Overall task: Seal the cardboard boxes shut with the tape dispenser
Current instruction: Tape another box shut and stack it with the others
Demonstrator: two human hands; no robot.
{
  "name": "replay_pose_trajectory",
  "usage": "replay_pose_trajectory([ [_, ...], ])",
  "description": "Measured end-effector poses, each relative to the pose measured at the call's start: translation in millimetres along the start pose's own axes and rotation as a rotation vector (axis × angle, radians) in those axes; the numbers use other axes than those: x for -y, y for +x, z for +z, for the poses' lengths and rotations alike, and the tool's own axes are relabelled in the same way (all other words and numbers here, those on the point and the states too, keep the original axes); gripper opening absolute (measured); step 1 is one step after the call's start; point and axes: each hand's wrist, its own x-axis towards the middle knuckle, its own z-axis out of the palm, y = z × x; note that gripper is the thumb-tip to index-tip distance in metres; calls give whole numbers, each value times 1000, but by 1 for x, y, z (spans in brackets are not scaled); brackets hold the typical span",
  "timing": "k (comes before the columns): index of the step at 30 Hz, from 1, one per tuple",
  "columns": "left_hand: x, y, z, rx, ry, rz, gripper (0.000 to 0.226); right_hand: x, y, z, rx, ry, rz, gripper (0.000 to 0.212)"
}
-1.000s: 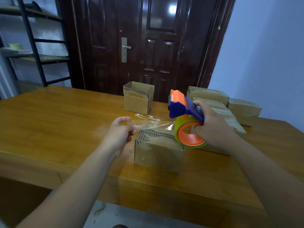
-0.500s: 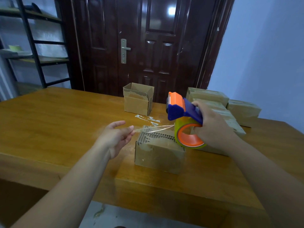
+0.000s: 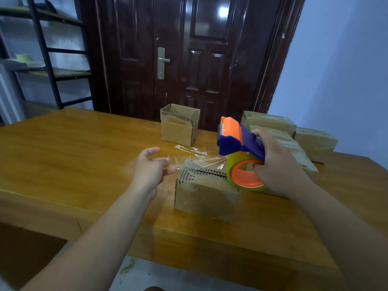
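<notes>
My right hand point(image 3: 279, 164) grips the handle of the blue and orange tape dispenser point(image 3: 235, 141), holding its roll just above the right end of a small cardboard box point(image 3: 205, 196) near the table's front edge. A strip of clear tape point(image 3: 201, 162) runs left from the dispenser over the box's closed top flaps to my left hand point(image 3: 150, 171). The strip's free end lies against my left fingertips. The thumb is lifted away from them and the fingers are loosely bent.
A second small box point(image 3: 178, 133) stands with its top open farther back on the wooden table point(image 3: 73, 156). Several closed boxes point(image 3: 315, 141) are piled at the right behind the dispenser. Crumpled tape scraps point(image 3: 190, 149) lie between the two boxes. A dark door and a metal shelf stand beyond.
My left hand has loosened from a pinch on the tape end, and its thumb has lifted. The dispenser has sunk slightly toward the box top.
</notes>
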Motion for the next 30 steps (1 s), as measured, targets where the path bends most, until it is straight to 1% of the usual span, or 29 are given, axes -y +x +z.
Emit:
replay_pose_trajectory([
  [6,12,3,8,39,77,29,43,0,-1,-1,-9,-1,-2,58],
  [11,15,7,8,10,76,38,43,4,0,0,-5,-7,-60,58],
  [19,19,11,8,12,-52,-94,39,2,-4,1,-33,-16,-78,61],
  [24,19,13,10,0,-63,-118,38,1,-6,2,-35,-43,-119,59],
  [30,23,14,11,20,-53,-164,38,5,-4,3,-18,-70,-114,57],
])
